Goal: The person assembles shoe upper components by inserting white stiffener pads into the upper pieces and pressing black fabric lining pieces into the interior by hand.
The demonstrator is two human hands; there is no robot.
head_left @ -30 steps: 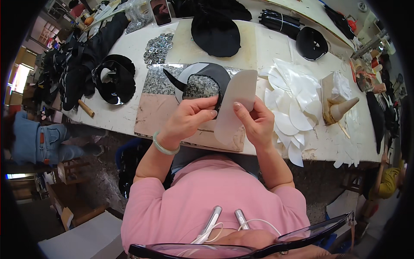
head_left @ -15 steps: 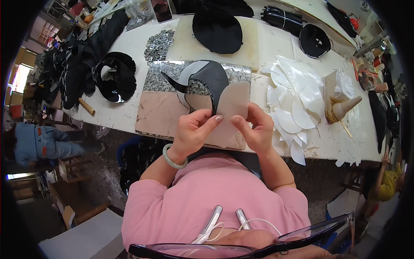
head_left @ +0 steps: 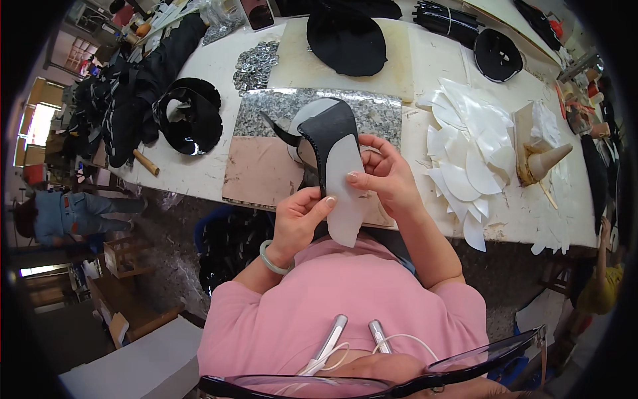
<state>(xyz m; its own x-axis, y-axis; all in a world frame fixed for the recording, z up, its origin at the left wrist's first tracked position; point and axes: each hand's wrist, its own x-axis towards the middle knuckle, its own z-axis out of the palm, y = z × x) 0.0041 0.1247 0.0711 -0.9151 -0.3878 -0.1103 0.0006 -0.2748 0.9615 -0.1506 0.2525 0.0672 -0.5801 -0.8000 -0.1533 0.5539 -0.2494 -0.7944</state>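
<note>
Between the two hands, a pale curved piece (head_left: 347, 199) lay against a dark curved strip (head_left: 332, 120), covering part of its face. The pale piece looked thin and light, probably flexible yet firm enough to keep its outline; its smooth face might slip and a hard squeeze might crease it, so its long edges seemed the best place to take hold. The strip looked softer and floppier.

The left hand (head_left: 296, 219) pressed thumb and forefinger together at the left edge, where both pieces met; which layers it caught could not be told. The right hand (head_left: 393, 185) pinched the opposite edge, thumb on top, other fingers partly hidden behind. The pale piece's upper end reached beyond both grips, its lower end below them. White cut pieces (head_left: 465, 156) lay right of the right grip.
</note>
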